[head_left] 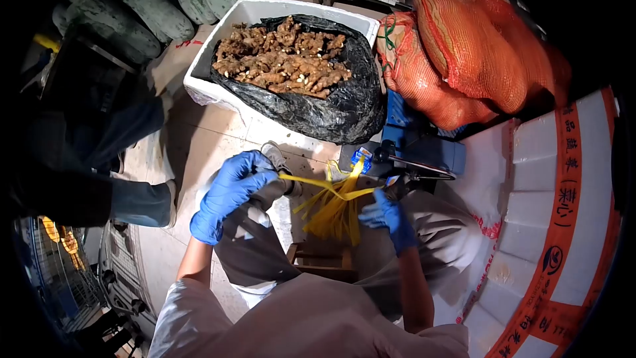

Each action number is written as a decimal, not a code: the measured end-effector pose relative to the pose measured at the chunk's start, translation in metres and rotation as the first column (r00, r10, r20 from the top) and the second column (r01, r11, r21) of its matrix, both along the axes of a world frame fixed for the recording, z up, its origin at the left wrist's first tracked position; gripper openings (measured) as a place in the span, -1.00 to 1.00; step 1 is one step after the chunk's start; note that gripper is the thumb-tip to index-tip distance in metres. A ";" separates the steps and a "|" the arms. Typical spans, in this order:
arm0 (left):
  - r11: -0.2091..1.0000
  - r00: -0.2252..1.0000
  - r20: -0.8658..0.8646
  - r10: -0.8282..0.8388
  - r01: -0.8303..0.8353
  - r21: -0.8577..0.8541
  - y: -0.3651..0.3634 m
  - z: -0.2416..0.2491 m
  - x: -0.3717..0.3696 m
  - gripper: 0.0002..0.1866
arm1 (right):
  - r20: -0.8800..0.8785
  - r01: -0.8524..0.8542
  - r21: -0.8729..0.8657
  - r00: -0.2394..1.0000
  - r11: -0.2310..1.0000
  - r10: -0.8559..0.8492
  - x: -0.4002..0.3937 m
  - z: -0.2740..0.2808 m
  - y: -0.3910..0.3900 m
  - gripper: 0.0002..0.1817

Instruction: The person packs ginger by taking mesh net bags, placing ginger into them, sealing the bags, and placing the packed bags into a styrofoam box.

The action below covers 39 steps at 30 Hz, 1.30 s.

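My left hand (233,192), in a blue glove, pinches one end of a yellow strip (311,182) that stretches to the right. My right hand (387,221), also gloved in blue, is at the strip's other end, its thumb and fingers drawn together on it. Below and between my hands hangs a bundle of yellow strips (333,217). Beyond them stands a white foam box (199,79) lined with a black plastic bag (311,116), which holds a heap of ginger roots (281,59).
Red mesh sacks (464,53) are piled at the back right. Taped white foam boxes (533,192) stand at the right. Another person's legs (139,202) are at the left, near a wire cart (66,272). Grey-green cylinders (132,6) lie at the back left.
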<state>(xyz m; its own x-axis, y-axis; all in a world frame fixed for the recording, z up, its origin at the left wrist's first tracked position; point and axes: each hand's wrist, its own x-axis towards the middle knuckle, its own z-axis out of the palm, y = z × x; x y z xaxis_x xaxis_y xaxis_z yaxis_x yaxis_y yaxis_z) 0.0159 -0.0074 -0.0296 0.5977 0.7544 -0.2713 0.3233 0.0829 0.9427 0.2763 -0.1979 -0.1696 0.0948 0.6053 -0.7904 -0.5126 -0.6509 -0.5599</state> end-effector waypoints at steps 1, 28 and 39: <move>0.997 0.998 -0.037 -0.052 0.054 0.048 -0.002 0.006 0.006 -0.90 | 0.369 -0.117 0.032 0.924 0.993 0.098 -0.008 0.007 0.005 -0.54; 0.999 0.903 0.427 0.041 -0.041 -0.011 0.023 -0.026 0.092 -0.96 | 0.689 -0.420 0.598 0.704 0.682 -0.171 -0.033 0.106 0.130 -0.89; 0.935 0.849 0.476 -0.231 0.329 -0.133 -0.001 -0.036 0.093 -0.90 | 0.766 -0.317 0.608 0.476 0.728 -0.432 -0.034 0.083 0.128 -0.91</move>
